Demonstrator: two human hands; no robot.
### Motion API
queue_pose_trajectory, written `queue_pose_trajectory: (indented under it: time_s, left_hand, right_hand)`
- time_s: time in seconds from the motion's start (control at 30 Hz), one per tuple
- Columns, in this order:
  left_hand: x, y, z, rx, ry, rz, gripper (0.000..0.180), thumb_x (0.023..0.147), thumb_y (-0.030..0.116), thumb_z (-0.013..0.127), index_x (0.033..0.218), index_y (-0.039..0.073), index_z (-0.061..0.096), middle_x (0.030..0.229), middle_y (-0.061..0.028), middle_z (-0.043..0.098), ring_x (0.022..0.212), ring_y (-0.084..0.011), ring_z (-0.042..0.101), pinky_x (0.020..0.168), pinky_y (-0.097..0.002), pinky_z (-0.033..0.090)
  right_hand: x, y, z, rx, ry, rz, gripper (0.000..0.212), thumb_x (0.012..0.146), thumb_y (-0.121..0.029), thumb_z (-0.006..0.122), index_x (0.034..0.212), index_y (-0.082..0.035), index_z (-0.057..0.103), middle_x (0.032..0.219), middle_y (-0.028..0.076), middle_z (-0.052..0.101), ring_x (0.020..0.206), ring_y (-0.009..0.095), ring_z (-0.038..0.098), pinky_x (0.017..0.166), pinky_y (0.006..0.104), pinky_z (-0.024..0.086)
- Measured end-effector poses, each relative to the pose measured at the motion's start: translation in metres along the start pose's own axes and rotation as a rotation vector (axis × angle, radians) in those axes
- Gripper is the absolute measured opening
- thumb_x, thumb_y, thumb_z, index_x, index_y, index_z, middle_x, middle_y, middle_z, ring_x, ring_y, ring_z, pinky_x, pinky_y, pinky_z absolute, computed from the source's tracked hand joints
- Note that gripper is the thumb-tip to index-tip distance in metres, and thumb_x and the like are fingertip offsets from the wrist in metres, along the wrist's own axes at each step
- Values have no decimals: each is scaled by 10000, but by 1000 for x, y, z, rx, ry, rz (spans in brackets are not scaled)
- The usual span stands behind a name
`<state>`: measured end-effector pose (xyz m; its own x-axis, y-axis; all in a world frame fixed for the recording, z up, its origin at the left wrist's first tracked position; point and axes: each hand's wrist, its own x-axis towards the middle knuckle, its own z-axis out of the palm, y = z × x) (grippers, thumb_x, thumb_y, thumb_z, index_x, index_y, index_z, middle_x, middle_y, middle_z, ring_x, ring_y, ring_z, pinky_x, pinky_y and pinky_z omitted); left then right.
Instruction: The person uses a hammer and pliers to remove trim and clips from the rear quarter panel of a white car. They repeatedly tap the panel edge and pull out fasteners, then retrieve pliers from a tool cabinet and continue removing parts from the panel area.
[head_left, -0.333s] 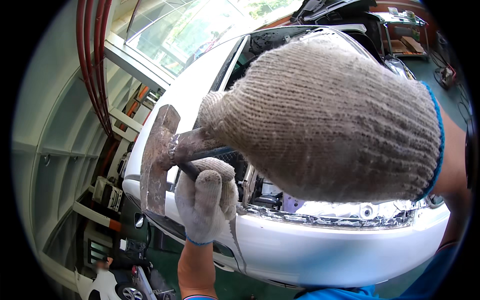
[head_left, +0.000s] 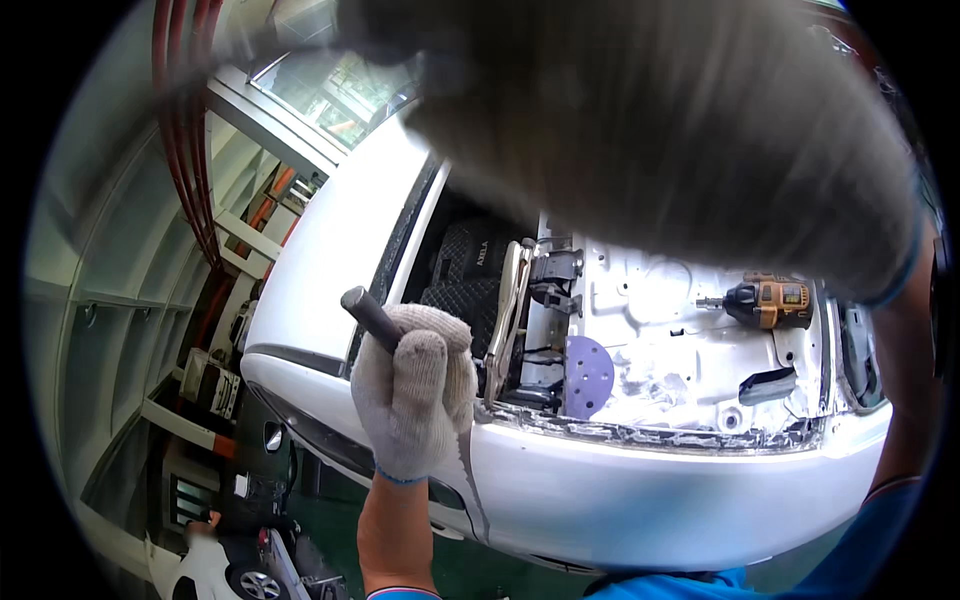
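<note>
My left hand [head_left: 415, 385], in a knitted work glove, is closed around a dark round metal rod [head_left: 372, 316]. The rod's blunt end sticks up out of the fist; its lower end is hidden, so I cannot tell if it is a chisel or a punch. Held this way, it is at the edge of a white car body [head_left: 650, 500]. High above it and to the right, my gloved right hand [head_left: 640, 130] is smeared by motion. It grips a hammer [head_left: 375, 40], whose head shows only as a dark blur near the top edge.
Inside the car's opening lie an orange-and-black cordless driver [head_left: 770, 302], a purple sanding disc [head_left: 588, 378] and a black scrap [head_left: 768, 384]. A hinge arm [head_left: 510, 315] stands by the opening. Another white car [head_left: 205, 570] is at the lower left.
My right hand has swung the hammer up and away from the rod's end. The car's opening and the driver are now uncovered. My left hand stays almost in place with the rod.
</note>
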<state>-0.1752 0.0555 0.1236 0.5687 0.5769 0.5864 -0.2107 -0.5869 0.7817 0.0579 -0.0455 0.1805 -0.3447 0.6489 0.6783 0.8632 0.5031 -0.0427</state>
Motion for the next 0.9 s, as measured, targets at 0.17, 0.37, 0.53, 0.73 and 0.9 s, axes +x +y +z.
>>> queue_pose_trajectory:
  time_s: [0.17,0.37,0.53,0.73,0.9]
  left_hand:
    - [-7,1,-2,12,58,-74,319,1082,378,650,1048,66,588,582,25,429,427,-67,390,347,-233,300]
    - [-10,-3,-4,-4,23,-27,304,1087,353,647,1098,52,607,581,25,425,430,-57,385,348,-230,295]
    - [-13,-1,-4,-17,65,-93,309,1092,339,638,1093,31,617,597,6,466,423,-64,409,349,-234,319]
    - [-10,-8,-2,-4,48,6,297,1080,379,653,1098,86,607,569,10,466,393,-69,384,332,-238,292]
    - [-18,-6,-3,-25,140,-92,355,1081,355,653,1071,0,654,720,-46,606,457,-81,503,375,-244,403]
  right_hand:
    - [6,-9,2,2,-13,-13,244,930,-110,748,1120,0,642,659,118,659,658,248,754,576,375,621]
    - [1,-13,-7,0,-19,-10,232,929,-107,749,1102,6,644,652,120,655,660,247,756,575,375,622]
    - [-5,-19,-16,-26,-20,22,222,927,-104,750,1086,11,646,647,121,651,662,247,758,575,375,624]
    - [-6,-6,-9,-124,127,-48,201,920,-100,745,1066,7,656,632,116,643,644,251,754,557,379,610]
    - [-8,-1,-2,-37,190,-107,203,913,-102,747,1068,5,670,639,121,653,644,244,753,551,372,608]
